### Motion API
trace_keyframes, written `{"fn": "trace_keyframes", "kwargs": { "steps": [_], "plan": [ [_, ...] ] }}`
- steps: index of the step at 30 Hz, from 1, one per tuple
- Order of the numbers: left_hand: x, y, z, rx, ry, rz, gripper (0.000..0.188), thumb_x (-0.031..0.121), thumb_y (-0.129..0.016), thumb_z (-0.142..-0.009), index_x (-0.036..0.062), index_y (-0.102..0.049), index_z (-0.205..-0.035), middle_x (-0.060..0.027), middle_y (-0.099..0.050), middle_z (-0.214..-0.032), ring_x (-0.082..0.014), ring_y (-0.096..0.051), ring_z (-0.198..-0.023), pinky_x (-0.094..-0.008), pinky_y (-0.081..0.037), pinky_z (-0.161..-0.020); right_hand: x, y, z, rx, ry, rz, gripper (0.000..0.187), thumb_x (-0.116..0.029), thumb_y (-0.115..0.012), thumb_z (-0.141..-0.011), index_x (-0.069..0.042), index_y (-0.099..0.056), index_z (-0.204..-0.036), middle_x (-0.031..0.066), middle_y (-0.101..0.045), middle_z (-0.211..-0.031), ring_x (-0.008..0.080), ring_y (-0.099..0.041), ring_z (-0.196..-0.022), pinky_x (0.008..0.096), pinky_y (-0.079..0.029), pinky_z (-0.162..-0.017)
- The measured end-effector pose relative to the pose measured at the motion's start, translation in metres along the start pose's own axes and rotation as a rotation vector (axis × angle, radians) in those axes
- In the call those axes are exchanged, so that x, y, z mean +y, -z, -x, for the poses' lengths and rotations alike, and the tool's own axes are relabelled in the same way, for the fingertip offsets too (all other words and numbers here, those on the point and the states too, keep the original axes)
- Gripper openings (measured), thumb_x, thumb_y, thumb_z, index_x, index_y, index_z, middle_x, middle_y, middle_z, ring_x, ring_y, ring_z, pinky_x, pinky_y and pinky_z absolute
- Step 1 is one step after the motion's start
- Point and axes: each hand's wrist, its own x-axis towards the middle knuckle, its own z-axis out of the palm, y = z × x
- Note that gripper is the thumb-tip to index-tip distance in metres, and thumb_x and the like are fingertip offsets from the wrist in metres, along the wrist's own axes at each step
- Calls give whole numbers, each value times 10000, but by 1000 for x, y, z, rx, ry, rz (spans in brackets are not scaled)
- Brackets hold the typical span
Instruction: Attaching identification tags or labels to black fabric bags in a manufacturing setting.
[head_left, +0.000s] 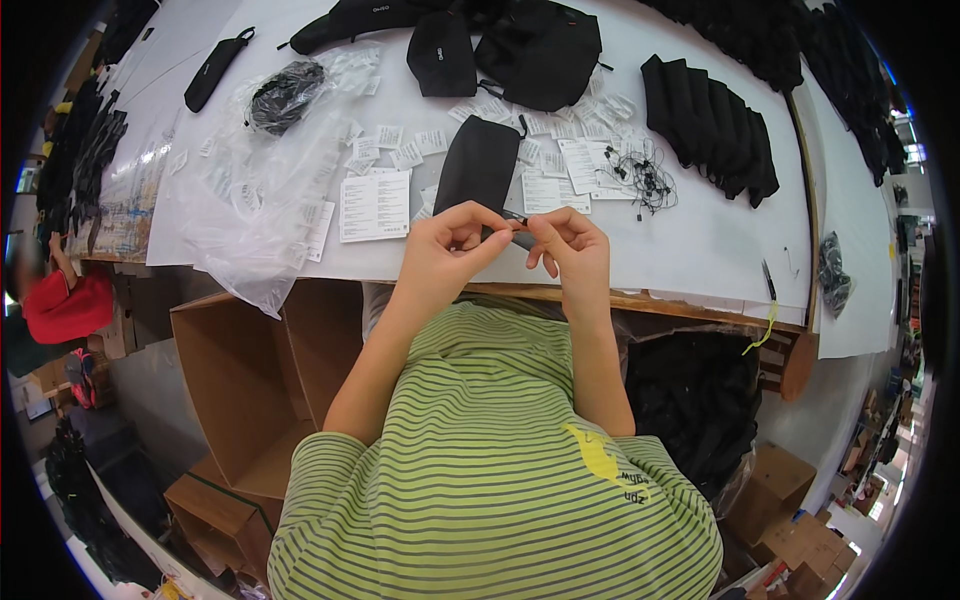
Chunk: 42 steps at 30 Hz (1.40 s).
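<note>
A flat black pouch lies before me at the near side of the white table, its lower end running behind my fingers. My left hand is closed in a pinch at that end. Facing it, my right hand pinches with thumb and forefinger, its other fingers curled. Between the fingertips shows a small black strip; whether it belongs to the pouch I cannot tell. Printed white sheets lie left of the pouch, and a white leaflet lies to its right.
A tangle of thin black cords and a row of black pouches lie to the right. At left is a clear plastic bag. Black bags lie farther back. A cardboard box stands below the table edge. A person in red is far left.
</note>
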Motion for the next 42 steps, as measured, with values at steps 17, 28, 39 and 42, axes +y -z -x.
{"fn": "trace_keyframes", "kwargs": {
  "steps": [17, 28, 39, 42],
  "plan": [
    [0, 1, 1, 5, -24, -140, 75, 99, -665, -822, 31, -632, -821, 104, -302, -533, -3, -246, -509, -216, -171, -487, 3, 1, 1, -42, 2, 65, 148, -106, -687, -843, 32, -649, -880, 87, -677, -791, 99, -554, -552, 212, -431, -522],
    [0, 12, -1, -103, 48, -31, 62, 87, -655, -822, 35, -622, -821, 103, -335, -528, 5, -242, -506, -212, -170, -490, 2, 1, 1, -132, 27, 65, 105, -91, -663, -855, 13, -660, -868, 92, -692, -782, 68, -574, -621, 196, -424, -499],
    [-3, 13, -1, -113, 62, -62, 56, 68, -647, -813, 27, -610, -800, 102, -299, -526, 1, -245, -511, -211, -187, -490, -1, -1, 7, -76, 31, 246, 116, -146, -695, -829, -30, -682, -825, 18, -686, -733, 16, -522, -578, 172, -377, -492],
    [0, 12, 0, -110, 80, -82, 54, 61, -647, -805, 25, -608, -797, 103, -284, -530, 1, -246, -516, -210, -193, -490, -2, -3, 8, -51, 60, 368, 117, -154, -709, -812, -42, -684, -792, -9, -672, -704, 1, -460, -531, 169, -341, -480]
  ]
}}
